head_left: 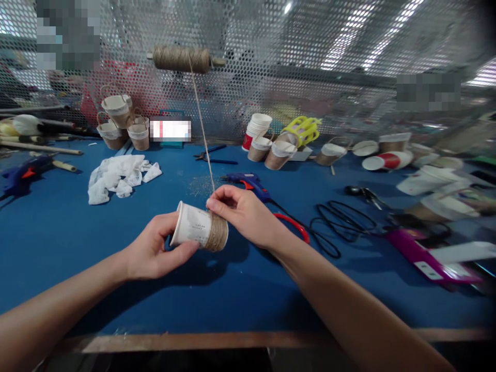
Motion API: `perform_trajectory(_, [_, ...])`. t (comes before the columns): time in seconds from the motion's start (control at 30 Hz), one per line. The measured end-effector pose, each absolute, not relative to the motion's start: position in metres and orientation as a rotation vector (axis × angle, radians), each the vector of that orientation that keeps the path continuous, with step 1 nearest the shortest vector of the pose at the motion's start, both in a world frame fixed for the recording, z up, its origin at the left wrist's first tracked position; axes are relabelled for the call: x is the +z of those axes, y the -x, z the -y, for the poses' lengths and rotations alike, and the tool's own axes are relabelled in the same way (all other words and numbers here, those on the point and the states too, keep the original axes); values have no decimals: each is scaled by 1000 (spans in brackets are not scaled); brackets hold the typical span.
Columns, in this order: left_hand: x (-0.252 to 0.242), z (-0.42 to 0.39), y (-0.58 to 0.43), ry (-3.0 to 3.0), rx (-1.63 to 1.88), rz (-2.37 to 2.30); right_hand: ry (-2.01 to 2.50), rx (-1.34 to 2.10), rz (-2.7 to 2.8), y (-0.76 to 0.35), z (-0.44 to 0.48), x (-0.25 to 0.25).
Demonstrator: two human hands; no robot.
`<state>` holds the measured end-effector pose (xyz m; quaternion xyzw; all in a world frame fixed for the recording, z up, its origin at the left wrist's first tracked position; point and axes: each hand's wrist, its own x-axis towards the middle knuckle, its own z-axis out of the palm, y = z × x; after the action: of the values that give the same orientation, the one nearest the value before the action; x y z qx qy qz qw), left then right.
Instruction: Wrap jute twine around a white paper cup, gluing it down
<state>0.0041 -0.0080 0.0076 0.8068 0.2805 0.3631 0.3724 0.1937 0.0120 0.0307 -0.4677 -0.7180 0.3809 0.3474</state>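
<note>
A white paper cup (194, 225) lies on its side in the air above the table, its base half wrapped in brown twine (217, 231). My left hand (157, 248) grips the cup near its rim, thumb along the underside and fingers behind it. With thumb and index finger, my right hand (240, 209) pinches the twine strand (204, 129) at the top of the wrapped part. That strand runs taut up to a twine spool (181, 59) hung on a rod at the mesh wall.
Behind my right hand lies a blue glue gun (248, 180), with pliers (213, 155) farther back. Crumpled white cloth pieces (116, 175) sit left. Twine-wrapped cups (281, 152) line the back, and a black cable (341, 222) coils at right near a purple object (426, 258).
</note>
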Motion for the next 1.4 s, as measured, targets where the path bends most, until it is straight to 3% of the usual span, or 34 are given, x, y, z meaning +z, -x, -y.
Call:
perform_trajectory(0.33, [6, 0, -3, -2128, 936, -700, 1272, 815, 2029, -193, -13, 27])
perform_trajectory(0.73, [3, -11, -12, -854, 698, -914, 1326, 570, 2102, -180, -5, 13])
perform_trajectory(1.4, [0, 4, -17, -1272, 801, -914, 1104, 539, 1988, -190, 8, 15])
